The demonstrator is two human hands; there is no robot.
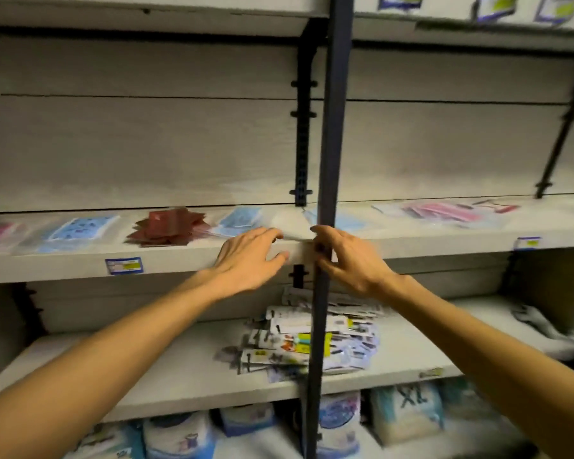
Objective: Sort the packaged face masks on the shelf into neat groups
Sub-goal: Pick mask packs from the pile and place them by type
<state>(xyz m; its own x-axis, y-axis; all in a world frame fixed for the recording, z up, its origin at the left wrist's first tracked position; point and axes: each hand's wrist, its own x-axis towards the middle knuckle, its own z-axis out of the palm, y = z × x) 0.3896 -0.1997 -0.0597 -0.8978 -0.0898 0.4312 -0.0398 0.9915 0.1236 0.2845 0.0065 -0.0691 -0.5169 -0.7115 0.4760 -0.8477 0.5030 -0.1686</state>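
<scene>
At the centre of the frame both hands are reaching to the front edge of the middle shelf (179, 260): the left hand (249, 256) is lying wide, fingers straight, touching a clear mask packet (290, 225). The right hand (342, 256) is curling its fingers by the dark upright post (328, 144); whether it is holding anything I cannot tell. Blue mask packets (80, 230), dark red packets (169, 226) and pink packets (444, 210) are lying along the shelf from left to right.

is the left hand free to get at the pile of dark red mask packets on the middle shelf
Probably yes. The left hand rests open at the shelf's front edge, just right of the pile of dark red mask packets, with nothing between them; the dark upright post stands further right.
</scene>
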